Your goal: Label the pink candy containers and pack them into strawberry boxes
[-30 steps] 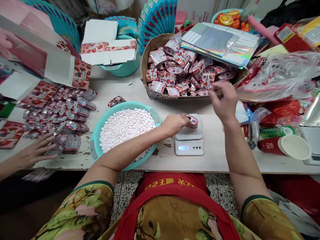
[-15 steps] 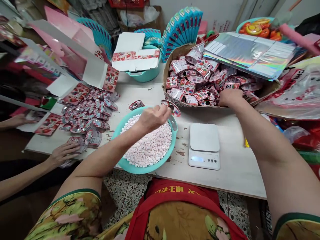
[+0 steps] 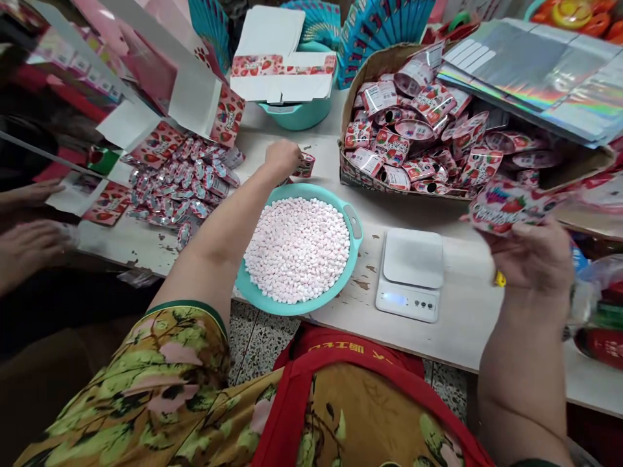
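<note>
My left hand (image 3: pixel 283 159) is closed at the far rim of the turquoise basin (image 3: pixel 292 308), and a small strawberry-print candy packet (image 3: pixel 305 165) shows at its fingertips. Most of the fingers are hidden from me. White-pink candies (image 3: pixel 299 250) fill the basin. On the right, my right hand (image 3: pixel 535 253) grips another strawberry-print packet (image 3: pixel 509 206) between thumb and fingers, a little blurred, in front of the cardboard box (image 3: pixel 403 194). Many similar packets (image 3: pixel 389 146) lie heaped in that box. Between basin and right hand stands a white kitchen scale (image 3: pixel 413 259), its display lit.
Silvery sheets (image 3: pixel 540 71) lie across the box's right side. A heap of packets (image 3: pixel 185 178) sits by open printed cartons (image 3: pixel 226 117) on the left, near another person's hands (image 3: pixel 32 250). Behind stands a second turquoise tub (image 3: pixel 302 115) with flattened white cartons over it.
My left hand has moved from above the basin to its far rim. My right hand has come out of the box with a packet. The other person's near hand has drawn back left.
</note>
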Available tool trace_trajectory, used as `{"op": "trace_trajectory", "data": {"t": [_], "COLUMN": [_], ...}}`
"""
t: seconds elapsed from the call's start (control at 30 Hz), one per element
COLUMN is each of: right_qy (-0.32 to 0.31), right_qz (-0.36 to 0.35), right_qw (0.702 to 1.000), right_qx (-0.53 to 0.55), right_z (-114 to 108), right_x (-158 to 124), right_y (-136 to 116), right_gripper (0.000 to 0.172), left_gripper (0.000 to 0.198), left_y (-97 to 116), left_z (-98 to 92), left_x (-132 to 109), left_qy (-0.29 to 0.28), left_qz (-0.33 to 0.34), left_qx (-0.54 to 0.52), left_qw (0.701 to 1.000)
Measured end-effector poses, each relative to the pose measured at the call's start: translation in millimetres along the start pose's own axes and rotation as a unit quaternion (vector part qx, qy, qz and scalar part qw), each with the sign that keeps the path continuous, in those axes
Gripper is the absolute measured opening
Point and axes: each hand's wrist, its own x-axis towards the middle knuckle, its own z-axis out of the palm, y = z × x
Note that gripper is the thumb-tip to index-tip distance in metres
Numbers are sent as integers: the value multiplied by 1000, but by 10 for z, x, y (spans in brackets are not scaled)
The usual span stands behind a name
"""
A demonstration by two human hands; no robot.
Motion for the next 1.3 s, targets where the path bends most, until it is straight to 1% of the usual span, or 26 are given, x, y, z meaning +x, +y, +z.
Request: {"op": "trace_trajectory", "data": {"t": [0.07,0.1,0.2,0.27,0.37,0.43,0.47,0.53,0.57,0.6,0.67,0.73,0.8,0.83,0.93,1.0,1.1,1.17,1.2,1.23,1.27,1.3], "right_qy": [14,21,17,2,-22,-40,-48,-52,-52,-51,-56,-75,-102,-114,-131,-143,-182,-208,-218,-226,-234,-243], "right_qz": [59,84,134,143,139,147,152,154,152,147,136,131,130,128,99,72,50,37,29,20,10,-1], "right_qw": [998,996,991,990,990,988,986,985,984,984,983,977,969,966,962,958,948,940,936,933,929,924], "right_qx": [24,24,18,16,-5,-29,-41,-63,-73,-84,-113,-149,-182,-194,-219,-237,-257,-268,-275,-281,-288,-296], "right_z": [97,136,222,263,309,329,336,349,355,363,384,424,497,548,754,915,1153,1292,1355,1413,1469,1524], "right_x": [-235,-324,-497,-574,-691,-777,-817,-881,-900,-908,-896,-861,-829,-823,-841,-872,-915,-930,-932,-932,-929,-926], "right_y": [204,296,501,581,656,699,721,763,780,793,803,797,784,779,795,834,902,936,949,962,975,991], "right_gripper": [48,47,45,44,46,51,52,51,51,51,53,56,60,61,59,55,53,52,51,50,48,46], "left_gripper": [36,34,33,33,36,35,33,34,36,37,39,43,51,55,59,52,33,23,21,22,24,28], "left_y": [55,85,148,163,161,152,144,118,101,84,60,70,116,147,239,271,258,225,208,194,185,180], "left_z": [50,80,189,246,242,203,196,252,320,410,623,812,922,945,927,901,899,907,902,888,860,817], "left_x": [-6,-15,-16,12,16,-79,-168,-425,-581,-745,-1065,-1330,-1524,-1598,-1761,-1831,-1887,-1906,-1918,-1932,-1951,-1975], "left_qy": [61,74,80,77,54,61,78,121,133,131,100,58,27,19,9,17,67,107,122,133,140,142], "left_qz": [-9,-9,-1,-6,-33,-44,-36,11,44,77,130,170,194,194,152,118,73,40,24,6,-13,-29], "left_qx": [58,74,81,81,62,37,25,-2,-16,-30,-53,-61,-52,-45,-33,-39,-76,-143,-197,-265,-345,-429], "left_qw": [996,994,994,994,996,996,996,993,990,988,985,982,979,980,988,992,992,983,973,955,928,892]}}
